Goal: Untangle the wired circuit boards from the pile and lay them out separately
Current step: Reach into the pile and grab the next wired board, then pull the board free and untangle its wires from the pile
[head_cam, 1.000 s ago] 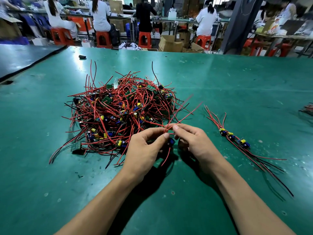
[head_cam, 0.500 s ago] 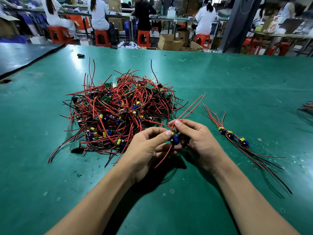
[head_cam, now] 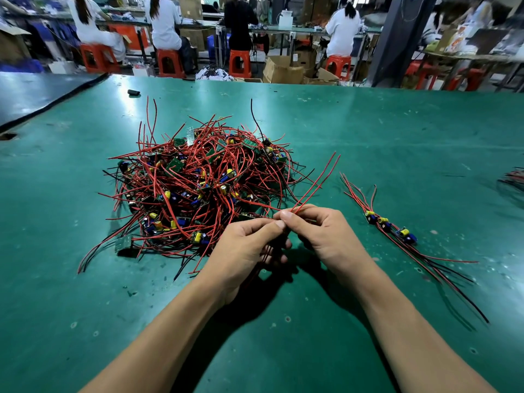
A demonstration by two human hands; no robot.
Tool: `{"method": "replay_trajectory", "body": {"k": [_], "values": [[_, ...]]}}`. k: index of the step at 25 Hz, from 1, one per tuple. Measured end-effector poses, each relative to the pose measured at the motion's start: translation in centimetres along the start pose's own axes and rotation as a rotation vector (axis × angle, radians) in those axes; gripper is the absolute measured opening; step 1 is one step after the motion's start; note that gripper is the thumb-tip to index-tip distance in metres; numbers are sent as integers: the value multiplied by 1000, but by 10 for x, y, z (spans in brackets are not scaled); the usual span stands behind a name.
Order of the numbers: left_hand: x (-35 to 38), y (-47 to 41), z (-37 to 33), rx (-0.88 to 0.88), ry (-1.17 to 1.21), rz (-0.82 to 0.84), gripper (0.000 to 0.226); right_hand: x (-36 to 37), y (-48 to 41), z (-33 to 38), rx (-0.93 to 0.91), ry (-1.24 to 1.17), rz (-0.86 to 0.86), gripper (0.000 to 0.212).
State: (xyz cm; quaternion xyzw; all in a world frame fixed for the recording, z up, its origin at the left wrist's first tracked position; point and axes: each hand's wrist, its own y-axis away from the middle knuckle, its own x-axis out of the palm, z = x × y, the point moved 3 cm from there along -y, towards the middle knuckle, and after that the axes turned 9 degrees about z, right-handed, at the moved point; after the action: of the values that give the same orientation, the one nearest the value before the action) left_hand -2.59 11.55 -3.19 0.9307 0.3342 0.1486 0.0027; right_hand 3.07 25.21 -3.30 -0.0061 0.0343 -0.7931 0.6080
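Head view. One tangled pile (head_cam: 198,188) of wired circuit boards lies on the green table (head_cam: 397,131), left of centre. At its near-right edge the left hand (head_cam: 246,251) and right hand (head_cam: 326,236) each pinch two red wires (head_cam: 317,182) between thumb and forefinger; the wires' board is hidden. Three separated boards (head_cam: 388,225) lie in one row at right, well apart from the pile. One small black object (head_cam: 133,92) sits far left.

One tangled pile (head_cam: 198,182); three laid-out boards (head_cam: 382,221); two hands (head_cam: 246,248) (head_cam: 331,236); two held wires (head_cam: 319,181).
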Motion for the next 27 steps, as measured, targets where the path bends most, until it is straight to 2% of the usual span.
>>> {"method": "replay_trajectory", "body": {"k": [5, 11, 14, 19, 22, 27], "values": [[2, 3, -2, -24, -38, 51, 14, -1, 3, -7, 153, -226, 59, 26], [2, 2, 1, 27, -98, -13, 16, 5, 3, -6, 159, -301, 139, 21], [0, 1, 0, 51, -99, -13, 19, 8, 4, -5, 149, -230, 188, 28], [0, -1, 2, -65, -31, 52, 23, 6, 1, -10, 80, -183, 110, 31], [0, -2, 2, -54, -41, 36, 23, 10, 0, -12, 73, -187, 107, 36], [0, -2, 2, -11, -76, 6, 18, 8, -3, -9, 12, -38, 60, 26]]}}
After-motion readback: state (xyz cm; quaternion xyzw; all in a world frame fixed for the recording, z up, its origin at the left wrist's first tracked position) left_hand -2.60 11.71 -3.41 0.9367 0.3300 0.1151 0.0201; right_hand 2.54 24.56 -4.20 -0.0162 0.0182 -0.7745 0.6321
